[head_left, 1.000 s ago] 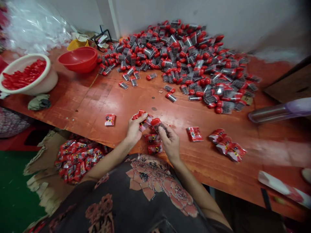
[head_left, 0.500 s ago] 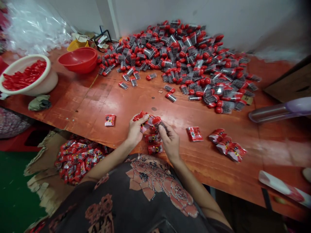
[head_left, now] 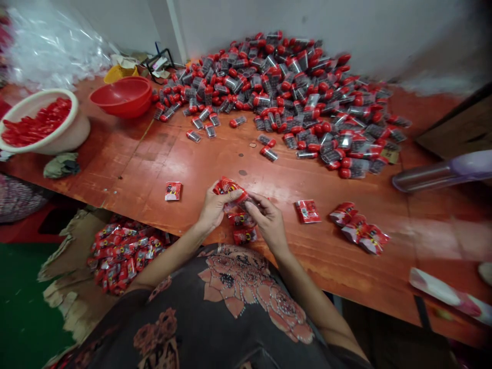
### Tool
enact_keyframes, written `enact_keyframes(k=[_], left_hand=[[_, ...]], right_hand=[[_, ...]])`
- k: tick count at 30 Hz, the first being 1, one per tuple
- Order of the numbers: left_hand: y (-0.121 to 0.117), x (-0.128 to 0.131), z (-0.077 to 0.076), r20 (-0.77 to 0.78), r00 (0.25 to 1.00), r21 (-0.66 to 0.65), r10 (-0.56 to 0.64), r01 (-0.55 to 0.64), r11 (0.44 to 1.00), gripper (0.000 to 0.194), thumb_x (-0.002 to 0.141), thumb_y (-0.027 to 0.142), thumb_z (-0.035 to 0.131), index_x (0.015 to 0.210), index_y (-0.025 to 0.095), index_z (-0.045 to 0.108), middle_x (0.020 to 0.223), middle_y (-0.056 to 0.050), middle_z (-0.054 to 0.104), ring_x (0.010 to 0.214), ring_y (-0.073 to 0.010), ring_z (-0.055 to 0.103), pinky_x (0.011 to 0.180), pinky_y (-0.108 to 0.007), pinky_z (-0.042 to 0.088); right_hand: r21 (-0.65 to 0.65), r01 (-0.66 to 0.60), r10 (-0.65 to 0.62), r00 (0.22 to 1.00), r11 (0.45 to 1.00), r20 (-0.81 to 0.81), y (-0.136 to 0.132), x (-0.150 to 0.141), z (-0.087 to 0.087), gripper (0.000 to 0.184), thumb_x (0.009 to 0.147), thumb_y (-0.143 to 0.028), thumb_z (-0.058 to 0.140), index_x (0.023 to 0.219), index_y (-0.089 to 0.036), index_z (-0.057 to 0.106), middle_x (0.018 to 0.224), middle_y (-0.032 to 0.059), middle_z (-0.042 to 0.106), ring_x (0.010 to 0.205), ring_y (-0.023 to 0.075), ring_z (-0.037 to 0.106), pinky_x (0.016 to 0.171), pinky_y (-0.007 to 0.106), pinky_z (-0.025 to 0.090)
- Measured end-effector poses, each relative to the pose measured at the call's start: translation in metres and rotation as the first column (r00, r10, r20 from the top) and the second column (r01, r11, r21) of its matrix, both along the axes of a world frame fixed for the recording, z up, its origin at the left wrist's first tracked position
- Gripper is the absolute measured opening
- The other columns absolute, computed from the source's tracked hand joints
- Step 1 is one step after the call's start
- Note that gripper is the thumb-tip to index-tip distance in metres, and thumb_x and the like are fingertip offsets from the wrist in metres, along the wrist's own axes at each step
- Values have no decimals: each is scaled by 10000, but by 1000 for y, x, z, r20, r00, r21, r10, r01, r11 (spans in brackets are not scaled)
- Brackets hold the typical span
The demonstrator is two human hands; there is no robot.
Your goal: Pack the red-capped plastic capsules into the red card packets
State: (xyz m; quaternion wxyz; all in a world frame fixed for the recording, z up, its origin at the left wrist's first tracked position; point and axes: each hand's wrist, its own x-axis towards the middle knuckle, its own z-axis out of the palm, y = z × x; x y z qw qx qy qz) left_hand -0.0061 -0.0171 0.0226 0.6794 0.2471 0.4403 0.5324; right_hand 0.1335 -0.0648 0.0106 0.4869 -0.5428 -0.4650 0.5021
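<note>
My left hand (head_left: 212, 209) is closed on a red printed plastic packet (head_left: 226, 185), thumb across its front. Fingers pinched together, my right hand (head_left: 270, 221) is closed on a small clear container at the packet's right end. The container's red cap appears to be inside the packet's mouth; the right fingers hide most of the rest. Just below the hands, more red packets (head_left: 245, 235) lie by the table's front edge. A flat stack of packets (head_left: 173, 191) is to the left, another stack (head_left: 307, 211) to the right, with a fanned group of packets (head_left: 360, 228) beyond it.
A big heap of red-capped clear containers (head_left: 269, 82) lies against the wall. At left stand a white basin (head_left: 73, 130) of red pieces and a red bowl (head_left: 123, 100). Below the table edge, a cardboard box (head_left: 67, 277) holds filled red packets (head_left: 123, 251). A clear tube (head_left: 426, 177) lies at right.
My right hand has pushed the container leftward, and its red cap has gone from outside the packet into the packet's mouth. The left thumb has shifted right along the packet.
</note>
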Motion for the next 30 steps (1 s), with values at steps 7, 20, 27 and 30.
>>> enact_keyframes(k=[7,20,27,30], left_hand=[[-7,-2,4,-78,991,77,-106,112,991,422,513,172,883,872,200,664,793,0,680,700,-128,642,671,-254,522],[-7,1,6,-52,998,58,27,-24,998,333,519,217,884,736,170,636,680,25,644,594,-100,594,633,-246,521],[-7,-3,12,-87,993,55,-84,89,995,329,532,215,879,755,165,643,706,11,658,621,-121,619,655,-280,546],[-11,2,13,-102,991,55,-83,89,994,339,547,220,869,797,166,646,750,1,674,650,-127,620,672,-289,543]], right_hand=[[100,-11,0,995,995,100,0,7,5,284,851,-314,633,1125,-303,706,898,20,611,768,148,552,703,326,485],[177,67,-88,989,982,116,-5,2,5,268,849,-297,638,1106,-324,711,881,14,595,828,166,568,770,352,495],[229,42,-78,985,972,153,-6,6,9,269,867,-268,625,1118,-322,704,885,14,587,819,162,567,733,333,482],[257,119,-163,974,959,160,-9,-1,5,251,894,-285,591,1123,-302,695,928,28,621,881,179,593,796,362,501]])
